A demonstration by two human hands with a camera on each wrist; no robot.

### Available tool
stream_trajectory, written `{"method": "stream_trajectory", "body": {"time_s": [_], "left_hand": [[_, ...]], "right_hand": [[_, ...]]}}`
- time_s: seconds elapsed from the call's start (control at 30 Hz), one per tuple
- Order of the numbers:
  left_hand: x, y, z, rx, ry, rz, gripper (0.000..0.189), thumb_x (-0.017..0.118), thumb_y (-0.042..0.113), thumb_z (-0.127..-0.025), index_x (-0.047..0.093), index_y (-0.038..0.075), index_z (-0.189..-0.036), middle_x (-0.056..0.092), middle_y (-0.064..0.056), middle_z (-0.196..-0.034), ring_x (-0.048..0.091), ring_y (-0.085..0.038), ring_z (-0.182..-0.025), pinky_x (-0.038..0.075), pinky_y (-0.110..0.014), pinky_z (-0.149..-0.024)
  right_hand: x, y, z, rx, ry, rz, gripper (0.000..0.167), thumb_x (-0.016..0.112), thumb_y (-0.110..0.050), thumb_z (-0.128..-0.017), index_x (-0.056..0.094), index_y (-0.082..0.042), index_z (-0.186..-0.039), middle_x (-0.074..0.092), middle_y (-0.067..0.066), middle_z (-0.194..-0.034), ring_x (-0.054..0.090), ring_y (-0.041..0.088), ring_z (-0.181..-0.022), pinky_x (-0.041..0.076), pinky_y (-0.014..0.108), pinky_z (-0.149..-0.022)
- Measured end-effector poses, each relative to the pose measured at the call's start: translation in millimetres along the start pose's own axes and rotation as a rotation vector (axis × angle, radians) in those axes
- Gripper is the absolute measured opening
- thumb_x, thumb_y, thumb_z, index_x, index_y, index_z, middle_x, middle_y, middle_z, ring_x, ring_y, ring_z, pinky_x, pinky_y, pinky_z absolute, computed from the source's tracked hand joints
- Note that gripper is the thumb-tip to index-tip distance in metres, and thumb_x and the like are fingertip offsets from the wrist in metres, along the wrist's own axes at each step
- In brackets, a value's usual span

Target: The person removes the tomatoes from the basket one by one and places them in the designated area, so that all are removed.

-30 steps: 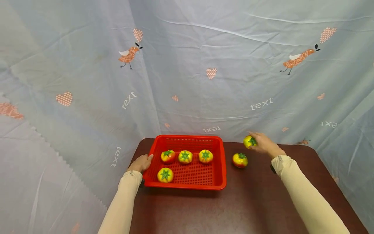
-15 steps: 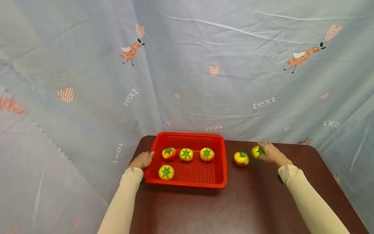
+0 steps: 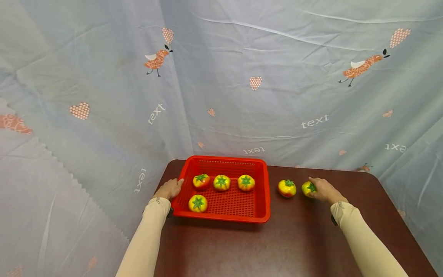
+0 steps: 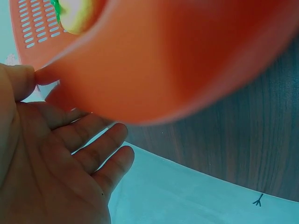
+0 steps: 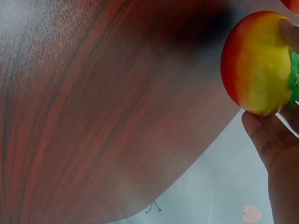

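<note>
My right hand (image 3: 327,191) holds a yellow-and-red tomato (image 3: 307,189) with a green leafy top, at the table's far right. In the right wrist view, thumb and fingers lie on opposite sides of this tomato (image 5: 259,65). A similar tomato (image 3: 287,188) sits on the table just left of it. At the left end of a red plastic basket (image 3: 225,217), my left hand (image 3: 169,189) grips the rim. The left wrist view has the thumb over the basket's edge (image 4: 126,88) and the fingers beneath. Several tomatoes are inside, one (image 3: 198,203) near the front left corner.
The dark brown wooden table (image 3: 249,250) carries the basket and loose tomatoes. A pale blue-grey curtain (image 3: 221,77) printed with birds and hearts hangs close behind the table and along both sides.
My right hand has moved right and down with its tomato, from above the table's back edge to beside the other loose tomato. My left hand keeps hold of the basket rim.
</note>
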State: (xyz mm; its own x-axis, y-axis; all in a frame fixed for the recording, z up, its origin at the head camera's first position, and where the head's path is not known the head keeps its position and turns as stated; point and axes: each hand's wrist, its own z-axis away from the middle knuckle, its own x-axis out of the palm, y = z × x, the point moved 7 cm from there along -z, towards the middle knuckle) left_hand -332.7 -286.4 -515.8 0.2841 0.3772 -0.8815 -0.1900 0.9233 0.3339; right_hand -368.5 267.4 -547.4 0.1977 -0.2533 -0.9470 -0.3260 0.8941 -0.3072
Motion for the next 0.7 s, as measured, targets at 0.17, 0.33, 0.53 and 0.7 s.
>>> {"method": "stream_trajectory", "body": {"time_s": [0.17,0.33,0.53,0.7], "left_hand": [[-0.1,-0.1,0.7,-0.013,-0.008,0.009,0.053,0.034,0.033,-0.105,0.049,-0.011,-0.129,0.06,-0.022,-0.104,0.058,-0.035,-0.094,0.046,-0.055,-0.096],[-0.4,0.7,2.5,-0.012,-0.016,0.008,0.056,0.033,0.035,-0.105,0.047,-0.012,-0.133,0.058,-0.026,-0.115,0.057,-0.039,-0.101,0.043,-0.056,-0.101],[-2.0,-0.3,1.2,0.0,-0.003,-0.005,0.057,0.034,0.036,-0.105,0.047,-0.013,-0.132,0.058,-0.028,-0.118,0.057,-0.04,-0.103,0.042,-0.057,-0.1],[-0.7,0.2,2.0,-0.005,-0.008,0.003,0.056,0.033,0.034,-0.105,0.045,-0.012,-0.135,0.056,-0.03,-0.124,0.056,-0.042,-0.109,0.04,-0.058,-0.103]], "right_hand": [[6,1,-1.2,0.001,0.003,-0.002,0.066,0.073,-0.015,-0.085,0.044,0.015,-0.136,0.05,0.039,-0.129,0.049,0.053,-0.117,0.042,0.059,-0.097],[10,0,-2.0,0.014,-0.02,0.002,0.066,0.071,-0.016,-0.086,0.043,0.015,-0.137,0.049,0.038,-0.13,0.047,0.053,-0.118,0.042,0.059,-0.098],[13,2,-2.7,0.024,-0.029,-0.001,0.066,0.069,-0.018,-0.088,0.042,0.015,-0.138,0.048,0.039,-0.13,0.047,0.053,-0.118,0.041,0.06,-0.099],[14,5,-1.7,0.045,-0.016,-0.013,0.065,0.069,-0.017,-0.088,0.042,0.017,-0.136,0.049,0.039,-0.129,0.051,0.049,-0.114,0.043,0.059,-0.098]]}}
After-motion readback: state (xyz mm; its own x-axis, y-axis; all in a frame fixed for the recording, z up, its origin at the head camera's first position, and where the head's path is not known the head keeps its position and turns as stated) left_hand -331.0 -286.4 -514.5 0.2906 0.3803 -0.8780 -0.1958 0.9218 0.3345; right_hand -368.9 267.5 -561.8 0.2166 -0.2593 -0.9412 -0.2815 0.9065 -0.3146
